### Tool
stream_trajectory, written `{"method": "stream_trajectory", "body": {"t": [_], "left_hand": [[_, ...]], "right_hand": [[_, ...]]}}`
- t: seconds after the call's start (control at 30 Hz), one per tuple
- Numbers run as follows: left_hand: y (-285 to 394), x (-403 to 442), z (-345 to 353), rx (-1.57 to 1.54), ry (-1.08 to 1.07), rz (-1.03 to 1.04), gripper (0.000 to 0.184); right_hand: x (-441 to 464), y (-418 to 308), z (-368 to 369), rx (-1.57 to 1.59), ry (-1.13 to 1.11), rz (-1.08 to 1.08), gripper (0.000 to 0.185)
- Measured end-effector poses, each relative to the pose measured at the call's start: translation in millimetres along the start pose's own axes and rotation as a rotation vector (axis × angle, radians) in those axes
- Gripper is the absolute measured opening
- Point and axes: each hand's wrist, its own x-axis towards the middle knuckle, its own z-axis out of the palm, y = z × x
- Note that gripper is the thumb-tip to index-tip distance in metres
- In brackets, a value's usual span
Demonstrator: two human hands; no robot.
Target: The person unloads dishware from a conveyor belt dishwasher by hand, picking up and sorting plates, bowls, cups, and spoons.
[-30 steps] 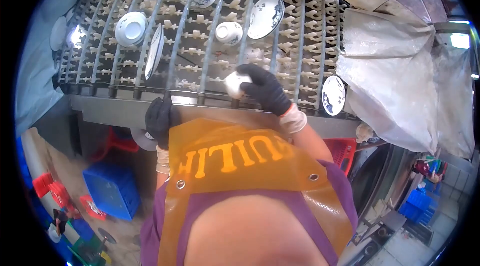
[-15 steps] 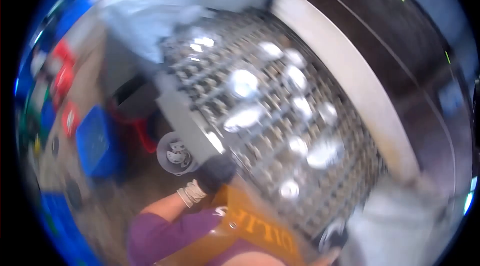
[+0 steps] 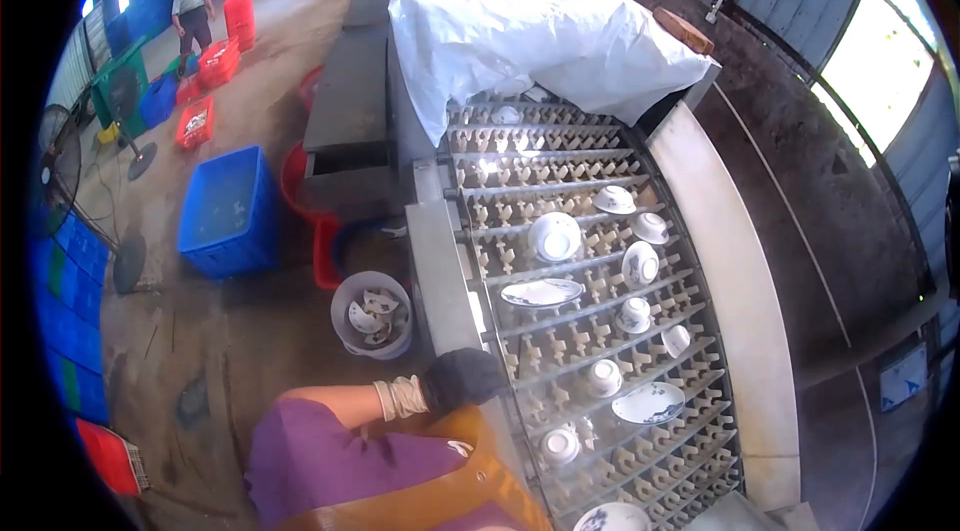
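Note:
My left hand [image 3: 462,378], in a black glove with a pale cuff, rests at the metal side rail [image 3: 445,281] of a conveyor. Its fingers blend into one dark rounded shape, so their pose cannot be made out. Right of it, the pegged conveyor [image 3: 540,341] carries scattered white crockery. A bowl [image 3: 555,237] and an oval dish [image 3: 543,293] lie farther up. Nearer are a small cup [image 3: 604,378], a patterned oval dish [image 3: 648,403] and another small cup [image 3: 560,446]. A patterned plate [image 3: 612,518] is cut off at the bottom edge. My right hand is out of view.
A white bucket [image 3: 345,326] of broken crockery stands left of the rail, near a blue tub [image 3: 230,211]. White sheeting [image 3: 540,41] covers the conveyor's far end. A pale side wall [image 3: 740,291] borders its right. Another person [image 3: 192,6] stands far back, near red baskets [image 3: 218,61].
The view has swung round and become sharp. My right hand, seen earlier at the lower right by a plate, has left the frame. My left hand stays by the rail.

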Motion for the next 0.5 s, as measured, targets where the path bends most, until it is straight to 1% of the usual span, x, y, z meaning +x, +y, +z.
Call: {"method": "stream_trajectory", "body": {"t": [0.03,0.1,0.13,0.17,0.2,0.23,0.3,0.33,0.4,0.43,0.5], "left_hand": [[2.2,0.6,-1.3,0.005,-0.001,0.003,0.011],[11.2,6.0,-4.8,0.010,0.082,0.044,0.011],[11.8,3.6,-1.9,0.017,0.086,0.046,0.011],[11.7,-0.2,3.5,0.008,0.047,0.024,0.012],[12.6,-2.5,6.5,0.000,0.007,0.000,0.012],[14.7,-2.8,7.2,0.004,0.013,-0.002,0.012],[18.7,-2.6,8.9,-0.010,0.016,-0.030,0.012],[20.4,-2.4,9.6,-0.007,0.020,-0.033,0.012],[25.3,-3.7,10.9,0.019,0.083,-0.023,0.010],[26.6,-5.3,10.9,0.022,0.083,-0.027,0.010],[28.9,-6.6,14.3,0.028,0.055,-0.033,0.006]], "right_hand": [[-2.5,-45.3,-10.2,0.051,-0.023,0.187,0.052],[6.7,-68.4,-11.0,-0.064,0.139,0.009,0.054],[12.0,-89.3,-8.6,-0.141,0.152,0.007,0.054],[13.1,-111.3,-7.1,-0.219,0.166,0.004,0.054],[23.7,-112.1,6.4,-0.303,0.194,-0.006,0.054],[46.8,-77.7,35.6,-0.334,0.332,-0.144,0.055],[56.6,-106.9,57.9,-0.182,0.221,-0.055,0.058],[65.0,-100.0,61.8,-0.184,0.221,-0.061,0.058],[80.5,-67.3,70.2,-0.282,0.335,-0.002,0.060],[87.8,-47.9,88.1,-0.282,0.332,-0.006,0.060],[105.7,-11.8,120.2,-0.823,0.625,0.175,0.060]]}}
